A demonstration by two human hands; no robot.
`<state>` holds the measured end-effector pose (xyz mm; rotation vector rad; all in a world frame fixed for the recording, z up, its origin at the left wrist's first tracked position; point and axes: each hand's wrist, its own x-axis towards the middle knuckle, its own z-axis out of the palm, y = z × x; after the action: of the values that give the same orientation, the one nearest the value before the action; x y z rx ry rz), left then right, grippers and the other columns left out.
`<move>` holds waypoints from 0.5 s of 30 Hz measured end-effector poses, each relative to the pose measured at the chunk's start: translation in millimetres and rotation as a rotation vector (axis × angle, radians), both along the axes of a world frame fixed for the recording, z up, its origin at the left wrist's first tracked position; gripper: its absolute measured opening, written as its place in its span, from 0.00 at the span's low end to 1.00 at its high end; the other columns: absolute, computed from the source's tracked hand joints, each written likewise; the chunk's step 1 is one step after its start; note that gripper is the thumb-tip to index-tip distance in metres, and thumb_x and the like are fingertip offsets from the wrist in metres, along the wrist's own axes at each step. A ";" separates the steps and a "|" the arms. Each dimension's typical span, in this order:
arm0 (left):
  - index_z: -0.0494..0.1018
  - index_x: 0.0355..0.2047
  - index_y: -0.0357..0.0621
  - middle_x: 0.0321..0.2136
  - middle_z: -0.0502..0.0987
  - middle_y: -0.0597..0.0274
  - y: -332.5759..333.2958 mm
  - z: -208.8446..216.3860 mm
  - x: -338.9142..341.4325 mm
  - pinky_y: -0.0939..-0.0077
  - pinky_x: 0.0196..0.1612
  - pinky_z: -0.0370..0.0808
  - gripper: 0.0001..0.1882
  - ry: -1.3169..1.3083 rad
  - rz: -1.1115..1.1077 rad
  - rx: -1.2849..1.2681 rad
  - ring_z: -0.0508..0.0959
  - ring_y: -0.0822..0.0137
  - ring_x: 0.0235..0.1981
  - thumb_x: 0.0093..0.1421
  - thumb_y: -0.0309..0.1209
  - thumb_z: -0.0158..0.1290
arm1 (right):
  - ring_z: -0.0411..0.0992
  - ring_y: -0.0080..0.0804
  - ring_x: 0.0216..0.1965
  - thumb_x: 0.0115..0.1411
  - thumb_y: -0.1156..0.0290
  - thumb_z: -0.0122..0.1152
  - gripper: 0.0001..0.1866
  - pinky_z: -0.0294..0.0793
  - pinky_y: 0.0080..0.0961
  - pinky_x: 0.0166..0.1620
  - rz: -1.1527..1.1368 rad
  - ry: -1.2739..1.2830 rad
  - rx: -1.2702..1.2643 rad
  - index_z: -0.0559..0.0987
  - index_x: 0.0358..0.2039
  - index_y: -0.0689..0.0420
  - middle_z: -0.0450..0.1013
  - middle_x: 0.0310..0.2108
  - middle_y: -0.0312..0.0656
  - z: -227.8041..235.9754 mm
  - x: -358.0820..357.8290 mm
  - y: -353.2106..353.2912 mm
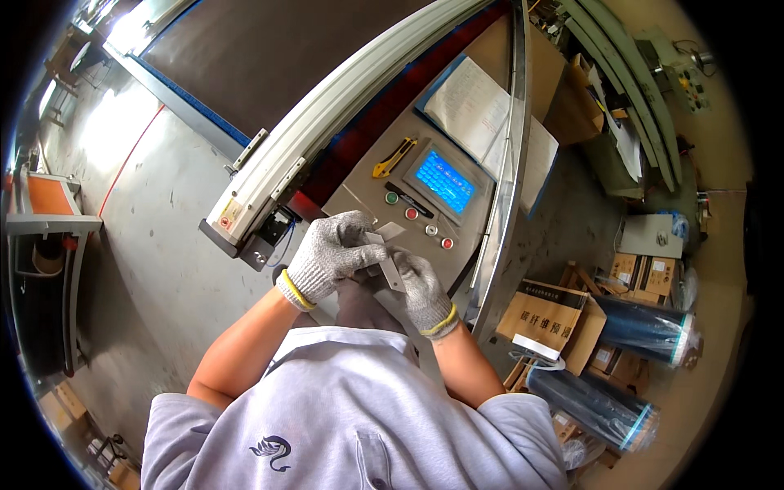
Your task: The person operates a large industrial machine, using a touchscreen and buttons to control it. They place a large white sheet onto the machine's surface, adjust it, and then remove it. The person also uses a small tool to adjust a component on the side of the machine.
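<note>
Grey shirt [351,416] nearest, then both gloved hands together above the control panel [425,196] — left hand [331,255] and right hand [420,290] both clamped on a small flat metal strip [389,265]. Risk — slipping from glove grip, dropping onto panel buttons.

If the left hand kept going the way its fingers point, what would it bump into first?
Probably the small grey metal strip it already pinches with the right hand. Past that, the left hand points toward the control panel and its red button, though depth is hard to judge.
</note>
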<state>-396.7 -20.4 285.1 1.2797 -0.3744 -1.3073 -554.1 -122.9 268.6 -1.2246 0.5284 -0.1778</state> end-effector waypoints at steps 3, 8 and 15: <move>0.77 0.32 0.36 0.29 0.78 0.68 17.4 -1.8 16.9 0.80 0.38 0.73 0.11 -0.304 -0.094 0.006 0.74 0.78 0.32 0.53 0.29 0.66 | 0.73 0.27 0.32 0.66 0.63 0.57 0.16 0.72 0.25 0.37 0.126 0.080 -0.547 0.79 0.40 0.66 0.75 0.30 0.41 10.9 5.0 5.1; 0.77 0.31 0.37 0.28 0.78 0.67 58.2 -4.4 46.1 0.80 0.39 0.73 0.10 -0.132 -0.139 0.011 0.75 0.79 0.32 0.53 0.27 0.66 | 0.67 0.19 0.27 0.61 0.76 0.59 0.06 0.67 0.20 0.33 -0.040 0.105 -0.219 0.81 0.31 0.65 0.71 0.25 0.35 32.7 43.5 60.3; 0.77 0.26 0.38 0.22 0.78 0.66 101.2 16.5 109.0 0.83 0.29 0.72 0.08 -0.039 0.171 0.021 0.75 0.78 0.24 0.55 0.30 0.63 | 0.61 0.13 0.22 0.61 0.76 0.60 0.10 0.58 0.17 0.26 -0.147 0.135 -0.086 0.78 0.22 0.63 0.67 0.18 0.29 50.0 82.6 120.8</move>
<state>-287.7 80.8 301.7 1.3270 -0.2724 -1.1456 -471.5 -2.1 318.6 -1.2880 0.7357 -0.2458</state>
